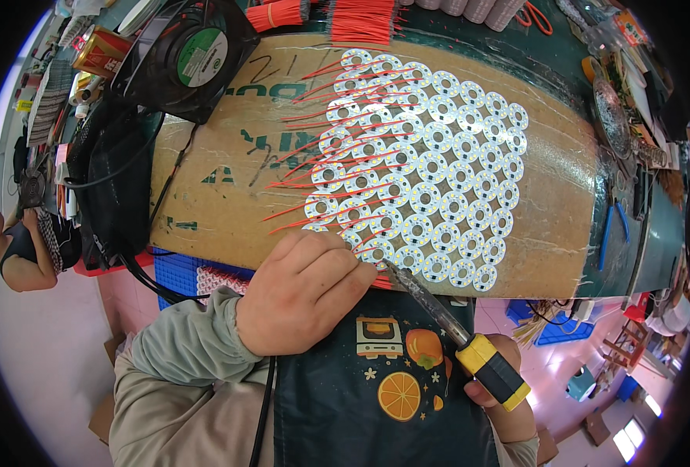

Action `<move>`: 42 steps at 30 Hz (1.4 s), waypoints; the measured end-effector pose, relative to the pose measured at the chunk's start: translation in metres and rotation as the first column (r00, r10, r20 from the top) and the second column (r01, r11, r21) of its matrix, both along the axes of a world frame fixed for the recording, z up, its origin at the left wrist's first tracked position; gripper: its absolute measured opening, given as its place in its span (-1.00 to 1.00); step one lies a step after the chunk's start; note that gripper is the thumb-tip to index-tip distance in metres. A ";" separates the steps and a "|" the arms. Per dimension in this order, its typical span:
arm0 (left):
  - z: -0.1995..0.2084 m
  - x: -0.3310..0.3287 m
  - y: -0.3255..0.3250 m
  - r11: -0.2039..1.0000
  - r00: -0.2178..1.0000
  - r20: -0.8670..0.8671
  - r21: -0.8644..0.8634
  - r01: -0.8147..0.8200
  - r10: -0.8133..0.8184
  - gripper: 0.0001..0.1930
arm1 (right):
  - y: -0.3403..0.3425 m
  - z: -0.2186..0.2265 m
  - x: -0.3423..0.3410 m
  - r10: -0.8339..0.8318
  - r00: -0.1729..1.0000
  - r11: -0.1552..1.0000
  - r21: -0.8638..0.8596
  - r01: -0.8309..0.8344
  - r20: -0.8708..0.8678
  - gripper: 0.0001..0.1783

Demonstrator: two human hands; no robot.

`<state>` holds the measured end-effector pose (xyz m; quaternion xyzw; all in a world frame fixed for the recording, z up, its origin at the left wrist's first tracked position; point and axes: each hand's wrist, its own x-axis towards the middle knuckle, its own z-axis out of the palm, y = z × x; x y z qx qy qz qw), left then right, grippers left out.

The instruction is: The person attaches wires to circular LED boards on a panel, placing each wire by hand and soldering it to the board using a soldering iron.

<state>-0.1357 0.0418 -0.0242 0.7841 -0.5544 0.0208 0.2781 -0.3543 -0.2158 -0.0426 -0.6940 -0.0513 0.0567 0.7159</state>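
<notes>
A panel of joined round white LED boards point(432, 166), each with a hole in its middle, lies on a brown board point(244, 210). Red wires point(298, 212) reach out leftward from the boards in its left columns. My left hand point(302, 296) is closed in a pinch at the panel's near left corner, with a red wire at its fingertips; the fingers partly hide the grip. In my right hand point(507, 354) is a soldering iron point(491, 372) with a yellow and black handle. Its tip meets the near edge of the panel, just right of my left fingertips.
A black fan point(189, 54) stands at the far left, beside a red and gold can point(100, 53). Bundles of red wires point(360, 22) lie behind the panel. Blue-handled pliers point(614, 229) and a round metal dish point(611, 117) are on the right. Another person point(29, 241) sits far left.
</notes>
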 end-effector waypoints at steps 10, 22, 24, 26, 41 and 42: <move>0.000 -0.001 -0.001 1.000 1.000 -0.002 0.001 -0.004 0.004 -0.62 | 0.001 0.011 0.009 -0.001 0.998 0.997 -0.077 -0.004 -0.068 -0.56; 0.001 0.001 -0.001 1.000 1.000 -0.009 -0.002 -0.003 0.003 -0.64 | -0.002 0.010 0.002 -0.053 0.998 0.988 -0.148 0.048 -0.028 -0.49; 0.001 0.001 -0.001 1.000 1.000 -0.013 -0.004 -0.004 0.004 -0.65 | 0.000 0.004 -0.006 -0.079 0.997 0.985 -0.154 0.074 -0.025 -0.48; 0.002 0.001 -0.001 1.000 1.000 -0.018 -0.007 -0.005 0.005 -0.66 | -0.002 0.000 -0.011 -0.105 0.994 0.982 -0.160 0.100 -0.021 -0.48; 0.016 0.005 -0.018 1.000 1.000 -0.018 -0.012 -0.011 0.011 -0.63 | 0.002 -0.008 -0.037 -0.279 0.955 0.956 -0.120 0.266 -0.101 -0.27; 0.015 0.004 -0.020 1.000 1.000 -0.024 -0.011 0.006 -0.006 -0.62 | 0.004 -0.006 -0.035 -0.303 0.945 0.951 -0.107 0.290 -0.125 -0.31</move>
